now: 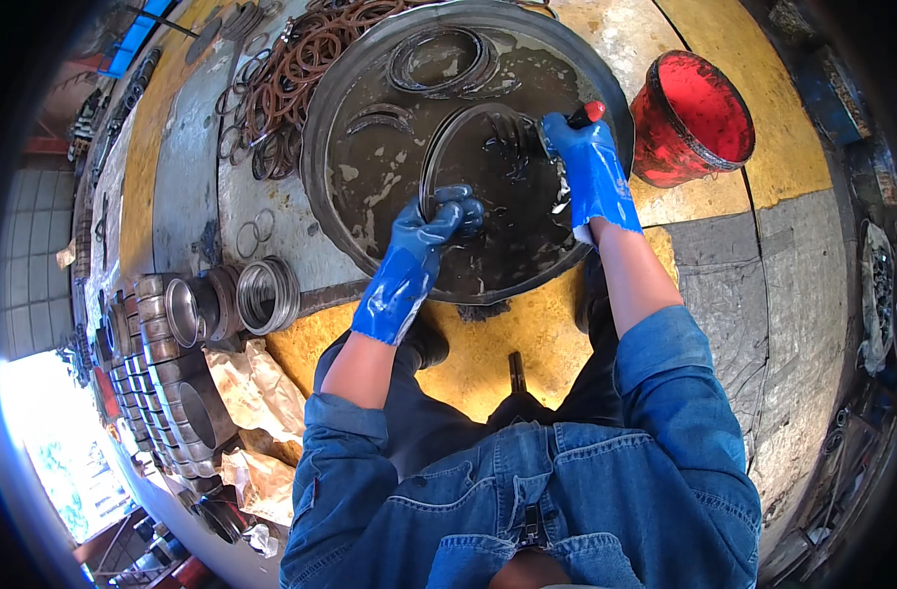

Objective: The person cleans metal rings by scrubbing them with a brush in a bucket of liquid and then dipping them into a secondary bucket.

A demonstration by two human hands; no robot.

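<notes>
Both my hands wear blue rubber gloves over a wide round metal basin (323, 118) of dark oily liquid on the floor. My left hand (431, 224) grips the near rim of a large thin metal ring (468, 116) held tilted in the liquid. My right hand (584, 157) holds a brush with a red-tipped handle (588, 110) against the ring's far side. More rings (441, 61) lie sunk at the back of the basin.
A red bucket (694, 118) stands right of the basin. Brown rubber rings (290, 69) and loose metal rings lie piled at the back left. Stacked metal cylinders and sleeves (213, 304) with crumpled brown paper (252, 393) sit on my left.
</notes>
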